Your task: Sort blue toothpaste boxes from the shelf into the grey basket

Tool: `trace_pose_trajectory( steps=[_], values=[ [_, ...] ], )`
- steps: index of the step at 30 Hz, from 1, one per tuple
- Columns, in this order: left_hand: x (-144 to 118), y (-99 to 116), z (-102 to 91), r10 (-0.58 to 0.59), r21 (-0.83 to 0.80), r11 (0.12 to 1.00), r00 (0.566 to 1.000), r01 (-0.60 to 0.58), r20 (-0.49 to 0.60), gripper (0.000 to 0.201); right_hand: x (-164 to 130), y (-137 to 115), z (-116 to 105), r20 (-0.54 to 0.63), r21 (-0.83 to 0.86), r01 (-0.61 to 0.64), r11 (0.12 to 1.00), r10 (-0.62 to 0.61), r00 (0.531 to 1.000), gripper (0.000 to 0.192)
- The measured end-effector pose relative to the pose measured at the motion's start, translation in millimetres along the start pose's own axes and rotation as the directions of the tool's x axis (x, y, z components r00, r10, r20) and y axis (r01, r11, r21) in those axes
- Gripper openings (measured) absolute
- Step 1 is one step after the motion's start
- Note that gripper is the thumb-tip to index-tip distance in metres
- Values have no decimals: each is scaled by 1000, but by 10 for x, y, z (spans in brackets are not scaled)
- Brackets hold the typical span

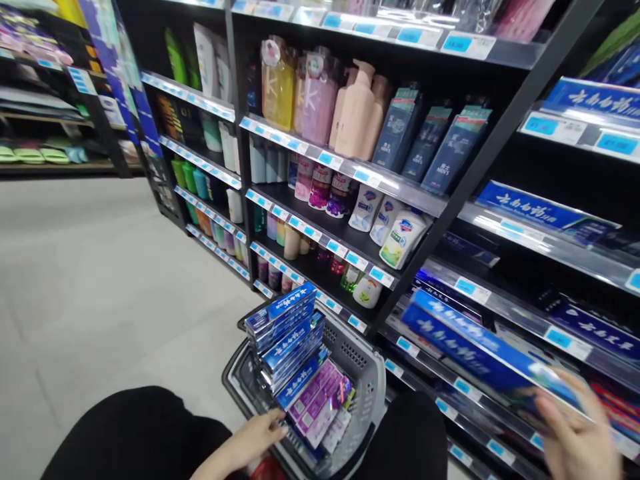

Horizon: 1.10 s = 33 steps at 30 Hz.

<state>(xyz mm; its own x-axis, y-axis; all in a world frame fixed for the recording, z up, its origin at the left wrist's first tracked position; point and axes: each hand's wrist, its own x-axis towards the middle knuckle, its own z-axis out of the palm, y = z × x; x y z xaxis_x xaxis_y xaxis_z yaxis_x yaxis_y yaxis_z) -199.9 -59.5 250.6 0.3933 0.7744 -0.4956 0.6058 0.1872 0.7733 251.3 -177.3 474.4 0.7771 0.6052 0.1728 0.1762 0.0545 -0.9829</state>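
I am crouched in a shop aisle with a pale grey tiled floor (100, 280) stretching away to my left. A tall black shelving unit (500, 127) fills the right side, each shelf edged with blue price tags. Its upper shelves carry pump bottles in yellow, pink and peach (357, 110), with white hand-soap bottles (400, 237) one shelf lower. The shelves nearest me hold long blue toothpaste boxes. A second dark rack (45, 100) stands across the aisle, far left.

A grey plastic shopping basket (367, 393) sits on the floor between my knees, against the shelf base. Inside it, blue toothpaste boxes (285, 327) are stacked at a tilt above purple toothpaste boxes (320, 403).

My right hand (575, 433), blurred, is closed around one long blue toothpaste box (480, 350), held out beside the lower shelves. My left hand (257, 433) rests loosely open, fingertips touching the purple boxes at the basket's near edge.
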Motion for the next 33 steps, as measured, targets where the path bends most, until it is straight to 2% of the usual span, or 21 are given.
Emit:
trace_pose_trajectory(
  steps=[1, 2, 3, 4, 6, 7, 9, 11, 12, 14, 17, 19, 22, 26, 28, 33],
  values=[
    [-12, 92, 2, 5, -168, 986, 998, 5, 64, 60, -81, 59, 218, 92, 36, -52, 998, 49, 995, 63],
    [-40, 192, 0, 14, -352, 935, 991, 35, 137, 67, -141, 133, 473, 170, 63, -105, 992, 93, 981, 61],
    [-82, 293, -5, 53, -542, 838, 980, 61, 193, 71, -187, 227, 747, 338, 73, -199, 977, 164, 927, 62],
    [-130, 387, -14, 145, -709, 703, 968, 44, 204, 71, -232, 346, 1023, 437, 83, -282, 956, 220, 872, 61],
    [-208, 514, -34, 229, -877, 479, 959, 39, 167, 69, -354, 648, 1530, 578, 57, -438, 897, 328, 747, 61],
    [-227, 535, -44, 215, -913, 406, 967, 41, 139, 68, -439, 819, 1740, 614, 24, -501, 865, 383, 690, 61],
    [-225, 493, -54, 86, -954, 297, 993, 46, 75, 60, -634, 1159, 2050, 652, -44, -590, 806, 471, 595, 62],
    [-193, 382, -55, -115, -972, 235, 993, -1, -29, 45, -806, 1456, 2220, 649, -88, -619, 780, 517, 558, 63],
    [-175, 324, -53, -183, -973, 232, 981, -16, -60, 39, -869, 1579, 2267, 640, -103, -623, 776, 530, 555, 63],
    [-146, 235, -48, -242, -966, 259, 967, -15, -80, 33, -944, 1773, 2318, 617, -119, -634, 764, 557, 556, 62],
    [-121, 170, -44, -209, -947, 321, 976, 12, -58, 34, -984, 1945, 2362, 546, -87, -686, 722, 611, 574, 56],
    [-110, 146, -43, -192, -937, 347, 981, 34, -36, 35, -1005, 1999, 2387, 497, -66, -719, 692, 648, 577, 52],
    [-90, 121, -37, -204, -931, 360, 979, 53, -24, 36, -1041, 2033, 2407, 463, -85, -745, 661, 689, 558, 49],
    [-54, 139, -25, -221, -927, 372, 974, 42, -44, 37, -1040, 2065, 2406, 464, -90, -736, 671, 682, 566, 47],
    [-39, 168, -19, -217, -927, 374, 975, 36, -50, 36, -1016, 2090, 2408, 459, -80, -724, 685, 670, 584, 47],
    [-35, 231, -5, -200, -933, 358, 979, 37, -38, 38, -957, 2137, 2415, 429, -21, -661, 750, 604, 671, 47]
  ],
)
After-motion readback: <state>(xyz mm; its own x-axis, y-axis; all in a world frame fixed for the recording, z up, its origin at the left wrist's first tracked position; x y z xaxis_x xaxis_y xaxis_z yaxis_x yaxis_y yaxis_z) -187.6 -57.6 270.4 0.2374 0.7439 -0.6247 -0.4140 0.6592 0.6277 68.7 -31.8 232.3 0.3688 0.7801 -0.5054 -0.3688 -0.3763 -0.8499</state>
